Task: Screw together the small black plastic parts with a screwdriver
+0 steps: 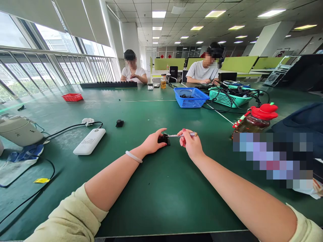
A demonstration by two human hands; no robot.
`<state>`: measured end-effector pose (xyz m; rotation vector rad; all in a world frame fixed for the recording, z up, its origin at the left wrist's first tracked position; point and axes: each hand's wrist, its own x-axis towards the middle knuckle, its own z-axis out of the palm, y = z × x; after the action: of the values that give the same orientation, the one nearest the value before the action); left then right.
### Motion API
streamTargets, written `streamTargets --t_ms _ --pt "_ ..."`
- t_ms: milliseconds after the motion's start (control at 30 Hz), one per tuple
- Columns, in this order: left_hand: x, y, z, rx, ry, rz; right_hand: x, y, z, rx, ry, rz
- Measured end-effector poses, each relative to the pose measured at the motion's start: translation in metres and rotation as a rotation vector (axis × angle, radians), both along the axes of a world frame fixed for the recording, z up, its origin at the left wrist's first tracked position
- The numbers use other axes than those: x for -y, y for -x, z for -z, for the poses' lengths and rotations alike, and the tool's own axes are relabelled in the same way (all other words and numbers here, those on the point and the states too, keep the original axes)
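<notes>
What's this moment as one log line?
left hand: holding black part; right hand: holding slim tool, tip at part; surface: green table

Bright overall. Daylight through windows (pixel 57 38) at left, outside view washed pale; ceiling panels (pixel 158 14) add white light from above. Pale sheen on bench (pixel 161 201), left side; soft shadow alongside black cable (pixel 54 168), lower left. Wide lens stretches sleeves (pixel 68 215) in lower corners. Pixel blocks (pixel 274 156) mask patch at right. Small black part (pixel 166 140) near centre perhaps slightly soft; detail hard to read.
</notes>
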<state>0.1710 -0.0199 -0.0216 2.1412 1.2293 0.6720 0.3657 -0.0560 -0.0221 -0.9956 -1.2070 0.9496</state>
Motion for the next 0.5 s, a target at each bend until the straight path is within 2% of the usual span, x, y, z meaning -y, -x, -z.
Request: streamTargets --t_ms 167,267,400,500 --pt "-0.001 0.0 0.001 0.027 0.019 0.006 -0.012 -0.007 0.003 -0.23 0.12 0.113" --pt "-0.001 0.0 0.001 0.029 0.026 0.013 -0.018 -0.016 0.005 -0.256 0.165 0.177" --pt "0.001 0.001 0.001 0.028 0.015 0.015 -0.021 -0.02 -0.006 -0.191 0.13 0.19" --pt "0.002 0.001 0.0 0.019 0.002 0.018 -0.022 -0.009 -0.02 0.037 0.053 0.097"
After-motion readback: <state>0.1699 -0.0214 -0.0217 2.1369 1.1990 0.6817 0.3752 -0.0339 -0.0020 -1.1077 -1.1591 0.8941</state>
